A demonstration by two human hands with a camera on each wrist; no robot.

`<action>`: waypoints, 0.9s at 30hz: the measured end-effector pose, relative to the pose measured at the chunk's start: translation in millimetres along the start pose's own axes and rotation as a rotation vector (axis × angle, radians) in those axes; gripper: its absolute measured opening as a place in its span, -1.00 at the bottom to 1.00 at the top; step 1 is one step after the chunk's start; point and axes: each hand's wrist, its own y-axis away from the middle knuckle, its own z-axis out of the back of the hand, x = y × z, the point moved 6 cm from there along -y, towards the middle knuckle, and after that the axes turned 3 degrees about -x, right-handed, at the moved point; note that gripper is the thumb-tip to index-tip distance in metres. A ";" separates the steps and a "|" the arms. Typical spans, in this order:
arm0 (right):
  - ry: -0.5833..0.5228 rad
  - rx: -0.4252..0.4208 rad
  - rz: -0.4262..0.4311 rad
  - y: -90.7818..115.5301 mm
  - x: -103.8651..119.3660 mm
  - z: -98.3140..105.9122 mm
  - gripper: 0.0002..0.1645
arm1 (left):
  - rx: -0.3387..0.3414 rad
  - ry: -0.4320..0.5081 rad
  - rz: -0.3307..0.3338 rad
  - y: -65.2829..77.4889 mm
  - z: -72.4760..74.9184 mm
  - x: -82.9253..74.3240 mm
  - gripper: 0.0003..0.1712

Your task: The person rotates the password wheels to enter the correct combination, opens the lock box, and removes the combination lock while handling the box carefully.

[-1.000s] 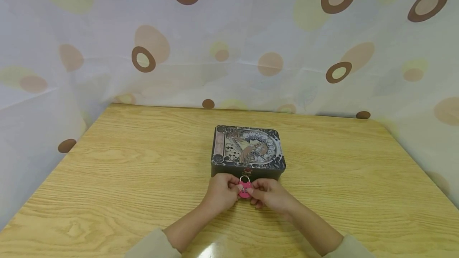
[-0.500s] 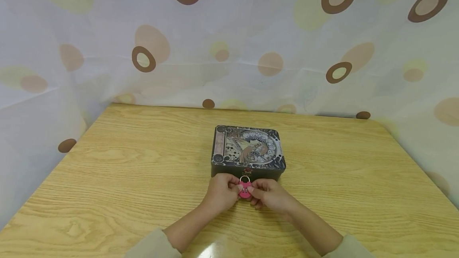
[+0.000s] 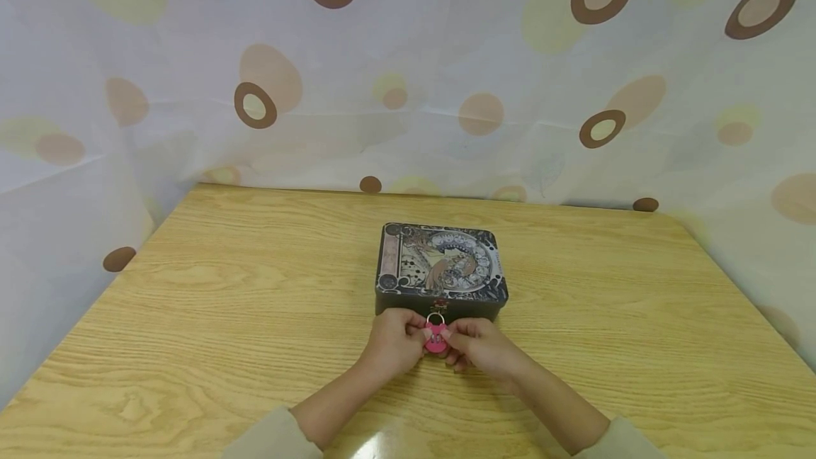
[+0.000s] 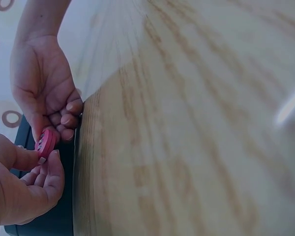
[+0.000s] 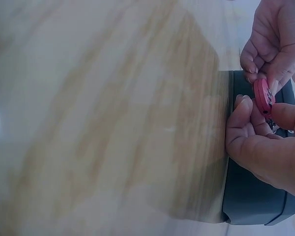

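Observation:
A pink combination padlock [image 3: 436, 347] is held upright in front of the tin box [image 3: 446, 261], its metal shackle [image 3: 435, 314] pointing up close below the box's front clasp [image 3: 440, 304]. Small number dials show on its face. My left hand [image 3: 392, 342] pinches the padlock's left side between thumb and fingers. On the other side my right hand [image 3: 481, 347] pinches it, thumb at the upper right of its face beside the dials. Both wrist views show the padlock [image 4: 45, 142] edge-on between the thumbs and fingers of both hands.
The dark box has a decorated lid, which is down. It stands on a wood-grain table [image 3: 255, 289] near the middle. A patterned curtain [image 3: 408, 55] with brown circles hangs behind and at the sides. A bright reflection [image 3: 368, 445] lies at the front edge.
My right thumb has slid slightly up over the padlock's face, and more of the dials shows. My left hand, the padlock and the box have stayed in place.

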 end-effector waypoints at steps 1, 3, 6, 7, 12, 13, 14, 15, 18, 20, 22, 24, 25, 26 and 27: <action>-0.004 -0.001 -0.003 0.1 0.0 0.2 -0.70 | -0.001 -0.004 -0.002 0.0 0.1 0.0 -0.91; -0.010 -0.004 -0.010 0.3 0.0 0.6 -0.70 | -0.003 -0.009 -0.004 -0.1 0.1 0.1 -0.91; -0.016 -0.003 -0.013 0.5 0.0 0.9 -0.70 | -0.010 -0.022 -0.011 -0.4 0.2 0.1 -0.91; -0.017 -0.002 -0.013 0.6 0.0 0.9 -0.70 | -0.013 -0.027 -0.014 -0.5 0.3 0.1 -0.91; -0.009 0.000 -0.003 0.8 -0.1 1.3 -0.70 | -0.022 -0.040 -0.028 -0.8 1.1 0.0 -0.91; -0.005 0.000 0.002 0.8 0.0 1.4 -0.70 | -0.022 -0.040 -0.029 -0.8 1.2 -0.1 -0.91; -0.003 0.000 0.005 1.0 0.2 1.4 -0.70 | -0.022 -0.040 -0.030 -0.8 1.3 -0.2 -0.91; -0.001 -0.001 0.008 1.1 0.4 1.3 -0.70 | -0.021 -0.036 -0.028 -0.9 1.4 -0.2 -0.91; 0.008 -0.009 0.012 1.2 0.6 1.3 -0.70 | -0.016 -0.028 -0.020 -0.9 1.4 -0.1 -0.92; 0.015 -0.015 0.011 1.1 0.6 1.2 -0.71 | -0.013 -0.020 -0.012 -0.9 1.4 0.1 -0.92; 0.023 -0.019 0.012 0.9 0.6 1.2 -0.71 | -0.011 -0.015 -0.005 -0.8 1.3 0.2 -0.92; 0.031 -0.020 0.014 0.7 0.5 1.1 -0.72 | -0.011 -0.013 -0.001 -0.8 1.0 0.7 -0.92; 0.035 -0.019 0.015 0.6 0.6 1.1 -0.73 | -0.012 -0.015 -0.001 -0.9 0.9 0.8 -0.92; 0.038 -0.019 0.017 0.6 0.8 1.0 -0.73 | -0.013 -0.017 -0.002 -1.0 0.9 0.9 -0.92; 0.039 -0.018 0.018 0.6 1.0 0.8 -0.73 | -0.014 -0.019 -0.005 -1.0 0.8 0.9 -0.92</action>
